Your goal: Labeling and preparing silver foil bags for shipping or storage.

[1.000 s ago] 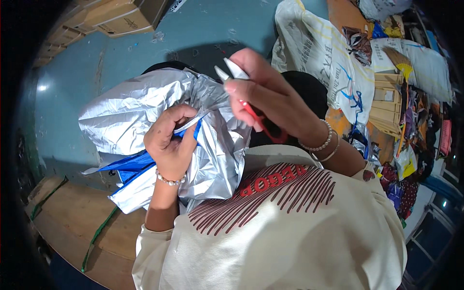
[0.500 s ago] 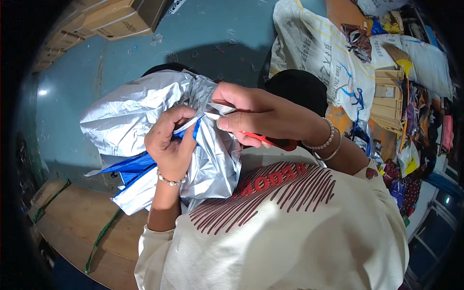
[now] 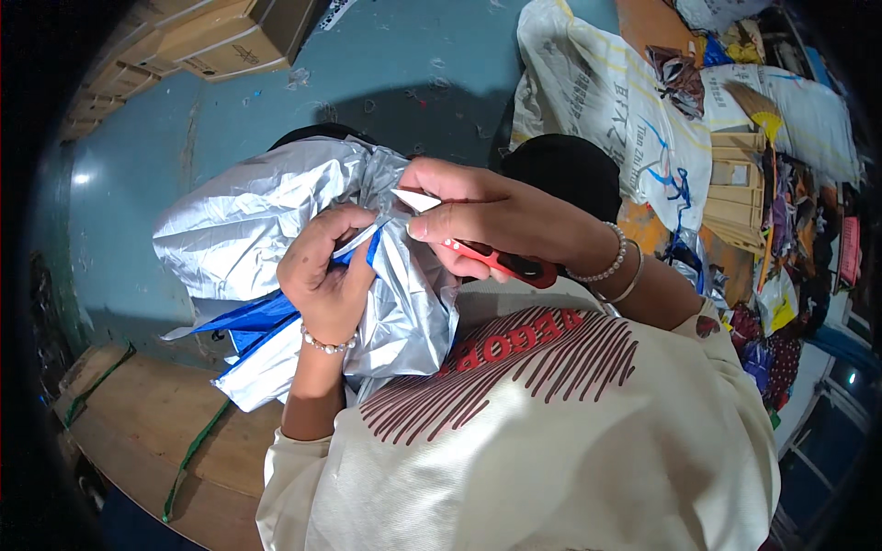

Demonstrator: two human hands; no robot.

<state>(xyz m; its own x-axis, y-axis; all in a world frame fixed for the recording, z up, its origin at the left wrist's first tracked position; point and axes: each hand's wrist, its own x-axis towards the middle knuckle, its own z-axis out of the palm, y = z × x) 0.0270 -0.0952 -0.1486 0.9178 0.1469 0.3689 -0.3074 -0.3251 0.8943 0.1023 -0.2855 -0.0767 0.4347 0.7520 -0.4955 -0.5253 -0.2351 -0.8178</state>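
Observation:
Silver coated fabric (image 3: 262, 207) with a blue reverse side (image 3: 246, 317) lies bunched over my lap. My left hand (image 3: 326, 266) is closed on it, pinching a narrow silver-and-blue edge between thumb and fingers. Across from it, my right hand (image 3: 487, 216) grips a pair of scissors (image 3: 516, 266) with red handles. Their pale blade tip points left past my thumb, close beside the pinched edge. Right-hand fingers also rest against the gathered fabric. Part of the scissors is hidden inside that palm, so the handle loops show only partly.
A wooden board (image 3: 175, 441) with green cords lies at the lower left. Cardboard boxes (image 3: 225, 37) stand at the far left on the blue floor (image 3: 395, 55), which has scraps on it. White woven sacks (image 3: 588, 92), a broom (image 3: 767, 124) and mixed bags fill the right.
The scissors have turned in my right hand, and a single broad blade now shows where two parted blades did. More of the red handle is visible. My left hand has barely moved.

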